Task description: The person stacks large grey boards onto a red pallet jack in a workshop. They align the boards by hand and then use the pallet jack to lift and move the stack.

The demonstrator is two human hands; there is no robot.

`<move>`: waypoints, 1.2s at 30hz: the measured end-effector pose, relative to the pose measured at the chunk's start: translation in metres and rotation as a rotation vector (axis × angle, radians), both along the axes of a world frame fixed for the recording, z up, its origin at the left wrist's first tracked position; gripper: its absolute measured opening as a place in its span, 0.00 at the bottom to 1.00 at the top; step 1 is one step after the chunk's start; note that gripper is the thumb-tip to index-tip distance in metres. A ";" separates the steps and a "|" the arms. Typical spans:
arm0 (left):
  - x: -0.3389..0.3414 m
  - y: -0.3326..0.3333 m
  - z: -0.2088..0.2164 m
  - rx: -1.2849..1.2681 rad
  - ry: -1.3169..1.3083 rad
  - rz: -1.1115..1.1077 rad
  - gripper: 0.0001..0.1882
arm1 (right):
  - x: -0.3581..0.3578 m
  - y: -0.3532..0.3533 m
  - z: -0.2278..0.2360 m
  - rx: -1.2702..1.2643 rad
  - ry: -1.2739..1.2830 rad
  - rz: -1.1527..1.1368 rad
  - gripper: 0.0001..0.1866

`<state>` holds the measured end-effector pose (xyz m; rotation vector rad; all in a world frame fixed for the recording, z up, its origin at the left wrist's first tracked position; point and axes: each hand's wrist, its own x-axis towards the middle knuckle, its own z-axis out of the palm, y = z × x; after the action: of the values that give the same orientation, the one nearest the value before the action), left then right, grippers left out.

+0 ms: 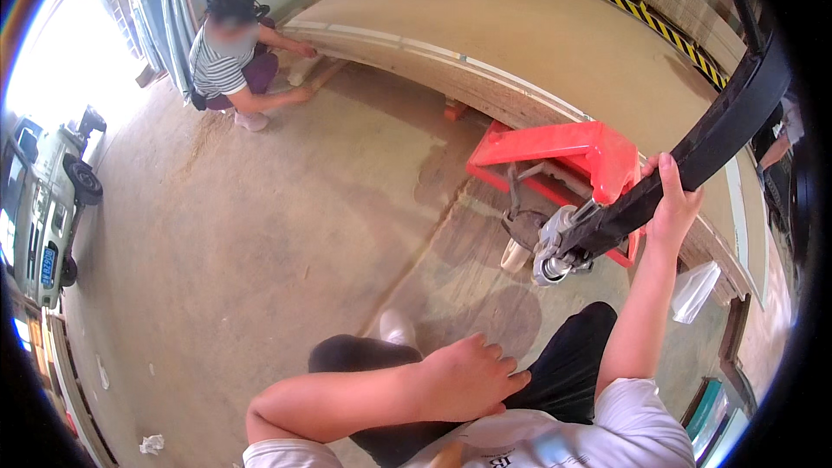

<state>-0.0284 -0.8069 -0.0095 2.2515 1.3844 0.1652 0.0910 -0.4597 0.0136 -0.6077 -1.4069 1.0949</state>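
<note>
My right hand is closed round the black handle of a red pallet jack, at the right. The jack's red frame stands against the near edge of a large stack of boards. Its silver pump shows below the handle. Over my lap hangs my left hand, empty, its fingers loosely bent and a little apart. My knees in dark trousers are bent beneath it. The jack's forks are hidden under the boards.
A person in a striped shirt squats at the stack's far left corner, reaching toward a wooden beam near the floor. A parked vehicle stands at the left. A white plastic piece hangs near the right edge. Another person's arm shows at far right.
</note>
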 end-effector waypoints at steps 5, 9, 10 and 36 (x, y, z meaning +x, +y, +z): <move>0.002 0.002 -0.002 0.012 -0.012 0.010 0.31 | -0.003 -0.003 0.004 0.005 0.029 0.017 0.10; 0.004 0.001 -0.002 -0.006 -0.012 -0.005 0.31 | -0.004 -0.003 0.005 0.000 0.047 0.017 0.09; 0.004 0.001 -0.004 -0.009 -0.019 -0.004 0.31 | -0.004 -0.003 0.005 -0.002 0.045 0.011 0.10; -0.005 0.022 -0.018 -0.050 0.002 -0.130 0.31 | 0.001 -0.018 0.017 -0.124 -0.155 -0.081 0.13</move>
<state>-0.0330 -0.7846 -0.0274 2.2913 1.2250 0.0832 0.0915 -0.4782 0.0307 -0.8469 -1.4404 1.0948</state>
